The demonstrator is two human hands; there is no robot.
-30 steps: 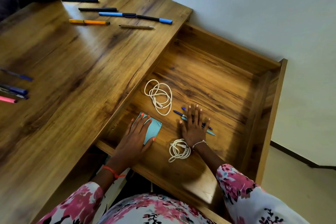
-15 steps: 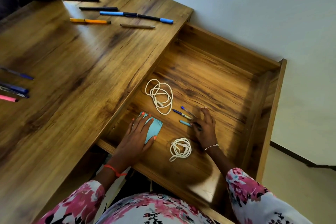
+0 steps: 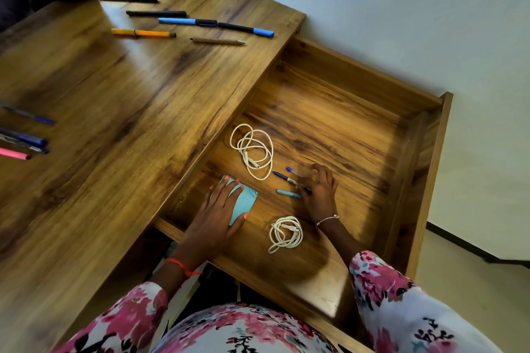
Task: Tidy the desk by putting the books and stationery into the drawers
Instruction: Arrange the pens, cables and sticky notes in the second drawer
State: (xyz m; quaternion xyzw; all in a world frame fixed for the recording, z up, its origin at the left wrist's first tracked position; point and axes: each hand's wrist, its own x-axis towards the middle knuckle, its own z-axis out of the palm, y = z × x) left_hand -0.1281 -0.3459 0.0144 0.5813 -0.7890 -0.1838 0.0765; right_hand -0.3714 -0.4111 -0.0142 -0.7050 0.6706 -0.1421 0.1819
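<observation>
Wood-grain drawer [image 3: 338, 89]: pulled wide out from under the desk top [image 3: 114, 123], its floor in full view.
Left hand [image 3: 218, 209]: inside the drawer, by the corner nearest the person and the desk top. It lies flat with fingers straight and spread, gripping nothing, and rests on a teal pad.
Teal pad [image 3: 245, 205]: a small flat rectangle on the drawer floor, half covered by the left hand, whose thumb lies along its near edge.
Right hand [image 3: 319, 192]: mid-drawer, fingers bent down onto the ends of three pens. It is blurred, so I cannot tell whether it grips them or only touches them.
Pens in the drawer: a blue-capped pen [image 3: 292, 171], a dark blue pen [image 3: 282, 176] and a teal pen [image 3: 288, 194], side by side on the floor.
Large white cable [image 3: 252, 150]: a loose coil on the drawer floor, beyond the teal pad.
Small white cable [image 3: 285, 233]: a tighter coil near the drawer wall closest to the person, between the two wrists.
Pens outside the drawer: past its far corner, on the desk top, lie two black pens [image 3: 156, 13], a blue-and-black pen [image 3: 215, 24], an orange pen [image 3: 143, 33] and a brown pen [image 3: 218, 41]. Well away from the drawer lies a pink pen [image 3: 14, 153] among dark blue ones.
</observation>
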